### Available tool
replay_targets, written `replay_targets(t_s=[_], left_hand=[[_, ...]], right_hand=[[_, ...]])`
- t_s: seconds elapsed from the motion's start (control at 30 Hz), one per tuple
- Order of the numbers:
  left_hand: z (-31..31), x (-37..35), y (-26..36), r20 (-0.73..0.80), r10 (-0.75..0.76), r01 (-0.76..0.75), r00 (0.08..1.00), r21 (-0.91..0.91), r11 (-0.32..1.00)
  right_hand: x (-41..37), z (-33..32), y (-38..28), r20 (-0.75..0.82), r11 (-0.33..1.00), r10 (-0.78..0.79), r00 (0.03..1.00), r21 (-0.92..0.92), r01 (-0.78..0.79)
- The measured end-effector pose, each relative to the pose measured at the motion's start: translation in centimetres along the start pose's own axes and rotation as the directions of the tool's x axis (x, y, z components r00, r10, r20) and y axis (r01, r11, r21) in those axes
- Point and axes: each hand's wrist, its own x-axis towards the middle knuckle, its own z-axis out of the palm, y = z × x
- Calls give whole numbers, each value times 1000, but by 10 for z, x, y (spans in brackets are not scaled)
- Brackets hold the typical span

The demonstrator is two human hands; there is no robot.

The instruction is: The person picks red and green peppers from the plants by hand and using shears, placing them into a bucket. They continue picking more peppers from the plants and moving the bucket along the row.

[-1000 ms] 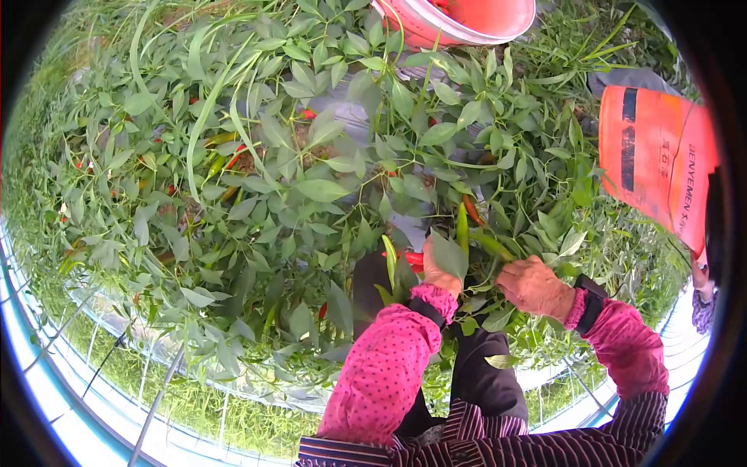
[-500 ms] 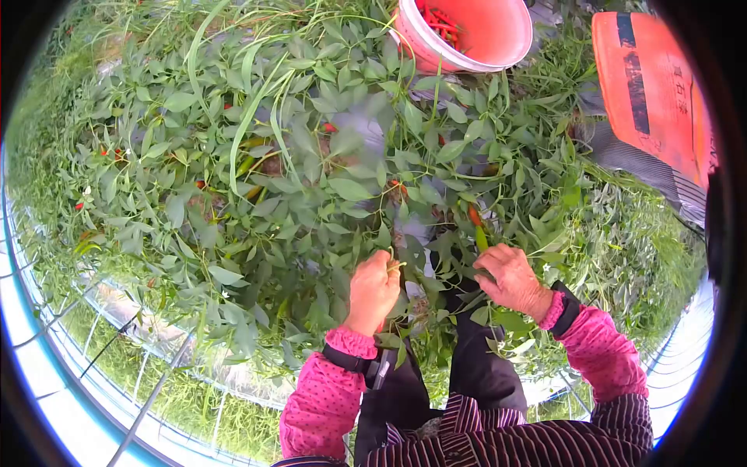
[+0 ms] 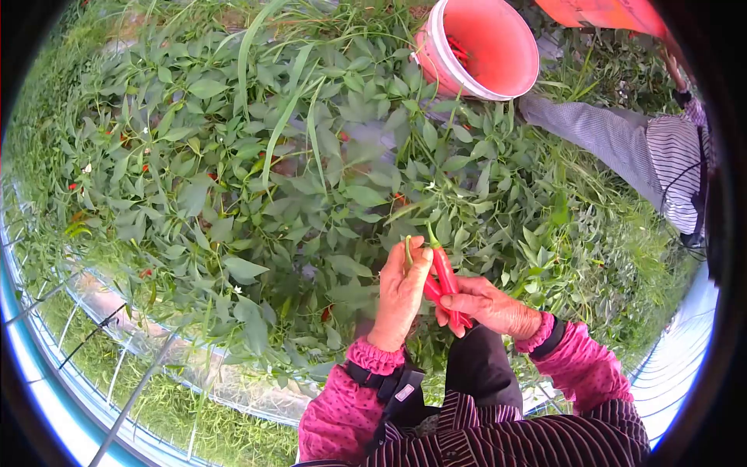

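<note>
Both of my hands are together in front of me, above the pepper plants [image 3: 280,226]. My right hand [image 3: 492,307] is closed round red chili peppers [image 3: 446,274], the thumb pressing on them and one green stem pointing up. Against these peppers my left hand [image 3: 399,300] is closed, its fingers upright. A green stem shows at its fingertips, and the body of that pepper is partly hidden by the fingers.
A pink bucket [image 3: 433,62] with red peppers [image 3: 459,51] inside lies tilted beyond my hands. At right is another person's leg [image 3: 591,140], with an orange container [image 3: 603,11] above it. A wire fence [image 3: 117,373] runs along the lower left.
My hands have come together from apart among the leaves, and red peppers now show in them. The view has shifted. The orange container has moved up, exposing the other person's leg.
</note>
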Motion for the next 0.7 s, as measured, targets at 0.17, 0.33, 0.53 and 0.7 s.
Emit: replay_targets(t_s=[0.17, 0.33, 0.53, 0.7], left_hand=[[-62, -6, -22, -59, -99, 105, 993, 115, 988], [-126, -29, -99, -188, -65, 87, 980, 113, 990], [-152, -71, -169, -255, -107, 189, 961, 322, 928], [-146, -76, -189, -278, 59, 96, 959, 512, 853]], right_hand=[[-1, -55, -87, -293, 978, -202, 935, -14, 207], [48, -150, -180, -516, 926, -223, 827, 153, 346], [168, -102, -137, -360, 972, -209, 910, -177, 153], [326, -101, -84, -311, 804, -373, 874, -579, 137]])
